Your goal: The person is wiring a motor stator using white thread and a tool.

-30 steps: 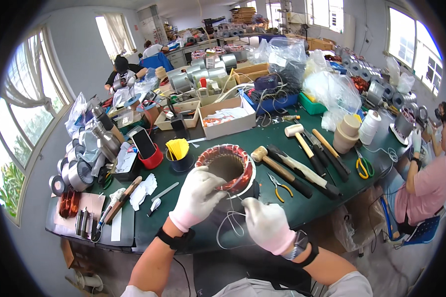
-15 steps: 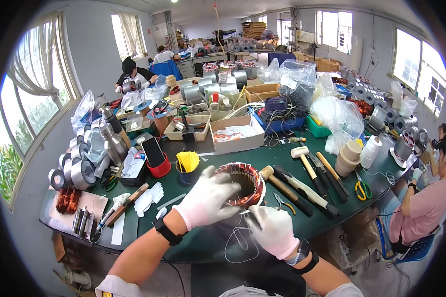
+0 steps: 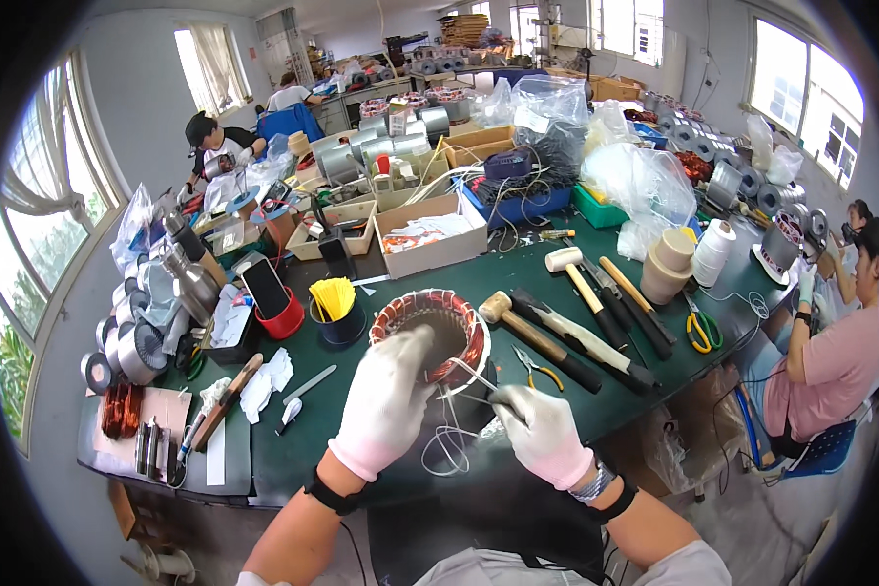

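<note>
A motor stator with copper windings and white lacing round its rim stands on the green table in front of me. My left hand, in a white glove, lies over its near left rim. Those fingers are smeared by motion at the opening, so their grip is unclear. My right hand, also gloved, is just right of the stator with its fingers pinched on a thin white cord. The cord runs taut to the near rim. A loose loop of it hangs below, against the stator's side.
Wooden-handled hammers, a pale mallet, pliers and scissors lie to the right. A dark cup of yellow strips and a red holder stand left. Behind is a carton of paper pieces. A seated person works at right.
The view has shifted, with the stator now farther left in it. My left hand has turned more upright at the rim. My right hand has drawn away from the stator, stretching the cord.
</note>
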`<state>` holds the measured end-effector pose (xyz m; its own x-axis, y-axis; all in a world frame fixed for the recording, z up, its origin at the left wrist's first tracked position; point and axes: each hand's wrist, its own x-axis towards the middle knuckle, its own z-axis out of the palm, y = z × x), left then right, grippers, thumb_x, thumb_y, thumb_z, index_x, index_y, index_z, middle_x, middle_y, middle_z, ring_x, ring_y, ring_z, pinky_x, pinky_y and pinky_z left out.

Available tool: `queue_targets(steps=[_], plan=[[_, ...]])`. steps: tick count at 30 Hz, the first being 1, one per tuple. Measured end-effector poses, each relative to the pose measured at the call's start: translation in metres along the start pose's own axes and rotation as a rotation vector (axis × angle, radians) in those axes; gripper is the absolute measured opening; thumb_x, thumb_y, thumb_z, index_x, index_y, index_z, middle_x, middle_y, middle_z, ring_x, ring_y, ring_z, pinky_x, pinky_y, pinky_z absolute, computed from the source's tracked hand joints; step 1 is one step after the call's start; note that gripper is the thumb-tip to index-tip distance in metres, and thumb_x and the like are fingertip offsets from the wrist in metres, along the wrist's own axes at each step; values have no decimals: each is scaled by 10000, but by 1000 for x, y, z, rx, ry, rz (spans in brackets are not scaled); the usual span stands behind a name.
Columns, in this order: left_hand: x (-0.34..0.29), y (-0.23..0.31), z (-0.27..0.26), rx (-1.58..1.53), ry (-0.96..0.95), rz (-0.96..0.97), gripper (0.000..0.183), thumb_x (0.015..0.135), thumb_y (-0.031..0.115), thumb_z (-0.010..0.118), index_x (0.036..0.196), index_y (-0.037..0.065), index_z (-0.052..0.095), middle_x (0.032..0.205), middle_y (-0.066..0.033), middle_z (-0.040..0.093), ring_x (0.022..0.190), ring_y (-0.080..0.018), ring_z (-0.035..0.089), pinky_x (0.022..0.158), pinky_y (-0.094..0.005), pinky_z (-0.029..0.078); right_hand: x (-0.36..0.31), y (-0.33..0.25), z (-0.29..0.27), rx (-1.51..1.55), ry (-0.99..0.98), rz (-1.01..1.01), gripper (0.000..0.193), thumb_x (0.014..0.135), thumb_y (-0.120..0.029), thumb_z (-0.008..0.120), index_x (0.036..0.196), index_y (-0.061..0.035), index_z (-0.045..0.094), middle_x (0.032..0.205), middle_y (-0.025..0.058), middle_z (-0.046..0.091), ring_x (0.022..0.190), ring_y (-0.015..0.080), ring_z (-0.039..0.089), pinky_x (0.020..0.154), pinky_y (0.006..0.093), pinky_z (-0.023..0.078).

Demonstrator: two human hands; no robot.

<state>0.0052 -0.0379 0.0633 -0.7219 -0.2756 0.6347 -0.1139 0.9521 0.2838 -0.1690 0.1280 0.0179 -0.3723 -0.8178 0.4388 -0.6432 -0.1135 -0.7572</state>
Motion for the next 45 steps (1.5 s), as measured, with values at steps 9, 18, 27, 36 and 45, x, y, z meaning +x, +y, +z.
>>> queue_targets(steps=[9,18,27,36,45], plan=[[-2,-4,2,-134,-29,-37,474,808,-58,804,1257,51,693,1063,-130,720,985,-348,695,884,-428,554,-4,-42,1,736,-69,317,281,1062,-133,627,1307,-1,665,870,-10,647,739,16,556,641,222,463],[-7,-9,8,-144,41,17,330,883,-30,756,1195,41,678,1100,-130,749,1018,-353,707,913,-439,548,36,-72,-58,-95,100,-500,188,952,-154,765,1108,-51,787,1167,159,750,1065,347,707,957,460,545],[-3,-12,19,-210,121,61,368,806,-61,795,1145,48,702,1073,-102,743,979,-328,709,900,-430,546,-168,80,-111,-324,-314,500,241,1042,-203,618,1083,9,725,757,177,729,690,338,749,675,481,593],[4,-10,25,-228,116,64,299,822,-78,756,1086,40,681,999,-131,731,909,-357,699,815,-454,536,-442,269,-218,-1183,-326,868,162,961,-152,602,1029,-121,746,827,198,757,825,415,758,727,541,591],[7,-1,44,-83,209,64,266,703,57,799,968,75,779,720,-24,580,628,-214,601,581,-371,488,-20,-3,-89,-492,-89,45,185,889,8,660,1038,-34,760,812,136,747,726,323,743,673,398,568]])
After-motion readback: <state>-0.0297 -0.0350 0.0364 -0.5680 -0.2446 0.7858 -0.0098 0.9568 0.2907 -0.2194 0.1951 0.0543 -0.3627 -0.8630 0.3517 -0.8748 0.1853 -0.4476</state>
